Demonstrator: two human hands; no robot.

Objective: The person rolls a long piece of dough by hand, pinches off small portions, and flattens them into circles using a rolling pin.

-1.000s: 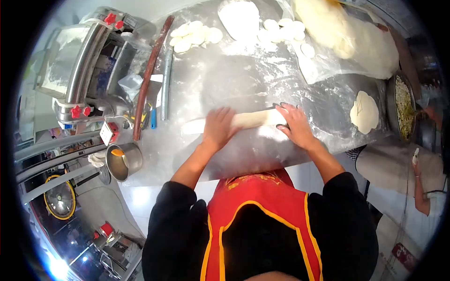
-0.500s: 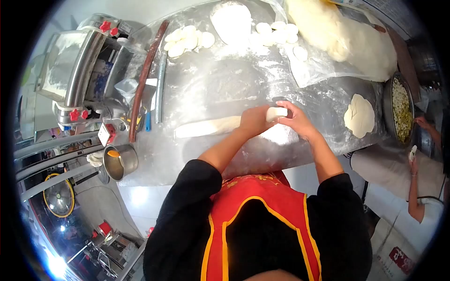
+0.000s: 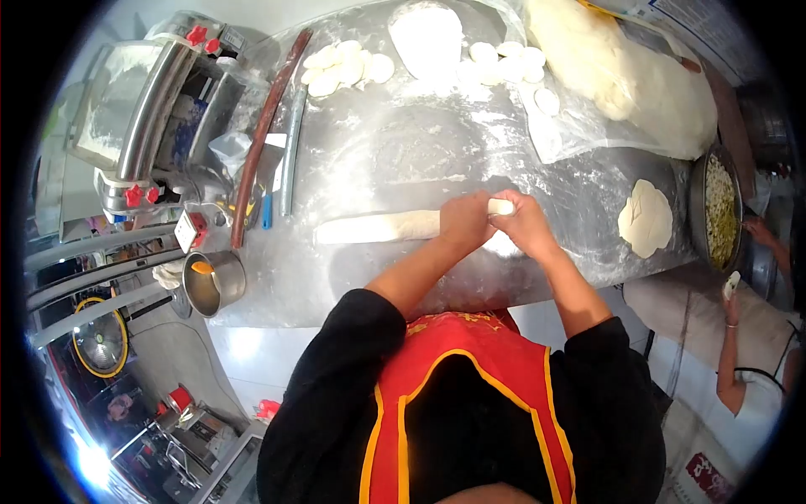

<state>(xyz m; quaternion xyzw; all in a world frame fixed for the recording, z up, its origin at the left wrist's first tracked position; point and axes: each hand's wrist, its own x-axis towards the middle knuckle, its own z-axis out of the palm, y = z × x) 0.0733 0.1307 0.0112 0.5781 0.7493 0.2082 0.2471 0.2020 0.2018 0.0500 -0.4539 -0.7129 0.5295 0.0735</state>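
A long pale dough roll (image 3: 378,227) lies across the floured metal table (image 3: 353,277). My left hand (image 3: 467,223) is wrapped round the right part of the roll. My right hand (image 3: 525,223) pinches the roll's right end, close beside my left hand. White flour lies on the table just beneath my right hand. A flat piece of dough (image 3: 646,218) rests farther right. Small dough rounds (image 3: 340,67) sit at the back, on both sides of a heap of flour (image 3: 426,42).
A large bagged dough mass (image 3: 613,76) fills the back right. Beside it a co-worker's hands are near a pan of chopped filling (image 3: 720,206). Left are a brown rolling pin (image 3: 267,126), a grey rod (image 3: 294,151), a metal pot (image 3: 214,284) and a rolling machine (image 3: 151,118).
My hands have come closer together, and my right fingers have closed on the roll's end. The camera view has shifted slightly. The co-worker's lower hand has moved a little.
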